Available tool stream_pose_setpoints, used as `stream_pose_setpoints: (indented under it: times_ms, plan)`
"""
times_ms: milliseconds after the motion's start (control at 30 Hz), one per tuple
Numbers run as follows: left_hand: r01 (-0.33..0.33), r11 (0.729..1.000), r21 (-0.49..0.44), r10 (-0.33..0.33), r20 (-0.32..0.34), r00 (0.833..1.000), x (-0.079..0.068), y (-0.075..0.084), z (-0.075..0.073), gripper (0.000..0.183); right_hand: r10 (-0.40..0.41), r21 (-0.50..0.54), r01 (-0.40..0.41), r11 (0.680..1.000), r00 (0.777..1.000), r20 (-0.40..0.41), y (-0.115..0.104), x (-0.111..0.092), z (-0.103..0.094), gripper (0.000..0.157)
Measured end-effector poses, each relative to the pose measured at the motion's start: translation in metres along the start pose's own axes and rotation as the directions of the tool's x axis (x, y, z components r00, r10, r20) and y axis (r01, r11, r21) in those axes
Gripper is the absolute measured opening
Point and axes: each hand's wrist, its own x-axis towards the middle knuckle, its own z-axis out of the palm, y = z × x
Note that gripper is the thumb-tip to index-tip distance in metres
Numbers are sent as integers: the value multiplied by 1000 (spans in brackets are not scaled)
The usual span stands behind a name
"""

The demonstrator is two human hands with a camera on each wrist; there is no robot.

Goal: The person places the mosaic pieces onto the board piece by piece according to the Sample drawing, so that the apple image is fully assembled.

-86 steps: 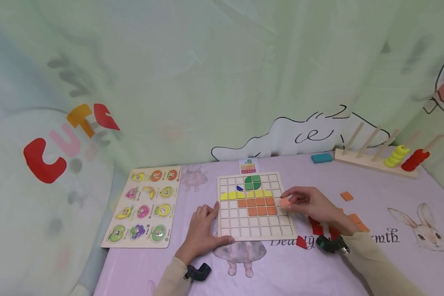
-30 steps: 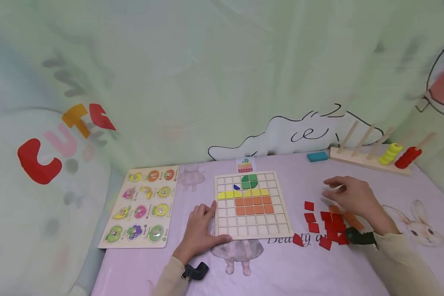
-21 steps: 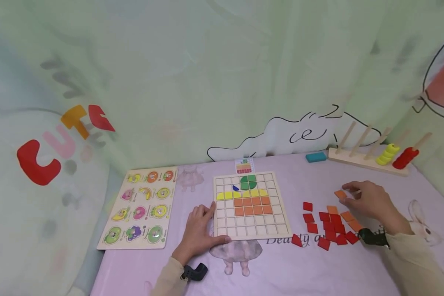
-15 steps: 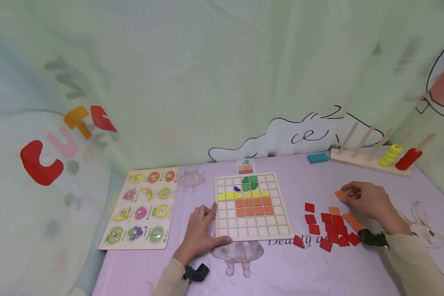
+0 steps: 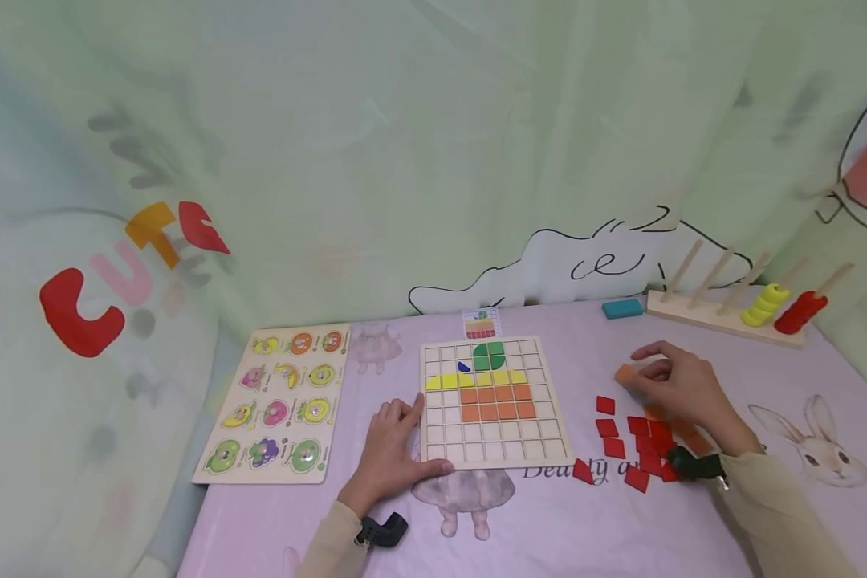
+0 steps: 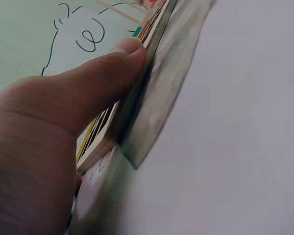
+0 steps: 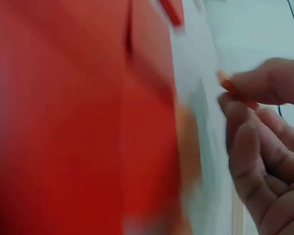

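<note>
My left hand holds the lower left corner of a wooden grid board, thumb along the front edge and fingers at the left side. In the left wrist view the thumb presses on the board's rim. Set in the board are green, blue and yellow pieces and two rows of orange square tiles. My right hand pinches a loose orange square tile between thumb and fingers, above the table right of the board. Below that hand lie several red tiles and a few orange ones, partly hidden by wrist and hand.
A small pattern card lies behind the board. To the left is a fruit puzzle board. A teal block and a peg stand with yellow and red beads stand at the back right.
The earlier held orange tile now sits at the left of the second orange row. My right hand has picked up another from the table and carries it left. The left hand stays put.
</note>
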Motion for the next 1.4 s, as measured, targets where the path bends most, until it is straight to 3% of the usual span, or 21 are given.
stream_pose_setpoints:
  times_ms: [100, 333, 600, 833, 1000, 1233, 1400]
  plan:
    - [7, 1000, -5, -7, 7, 1000, 0, 0, -1, 120, -7, 74, 6, 997, 1000, 11, -18, 5, 14, 57]
    - [5, 1000, -1, -5, -5, 1000, 1, 0, 0, 119, -64, 229, 58, 972, 998, 23, -69, 17, 57, 42]
    - [3, 1000, -23, -3, -7, 1000, 1, 1, 0, 119, -152, 304, 126, 944, 986, 62, -120, 27, 103, 36]
    - [-10, 1000, -7, 10, -9, 1000, 2, -2, 2, 119, -269, 331, 221, 917, 957, 105, -142, 32, 131, 30]
    - [-4, 1000, 6, 4, -6, 1000, 2, -1, 2, 119, -314, 293, 263, 919, 938, 143, -156, 33, 140, 27]
    - [2, 1000, 6, -2, -4, 1000, 2, 1, -1, 119, -306, 110, 290, 951, 932, 194, -170, 32, 149, 23]
    - [11, 1000, 7, -11, 9, 1000, 3, 1, -2, 119, -292, 74, 283, 956, 935, 200, -176, 30, 149, 24]
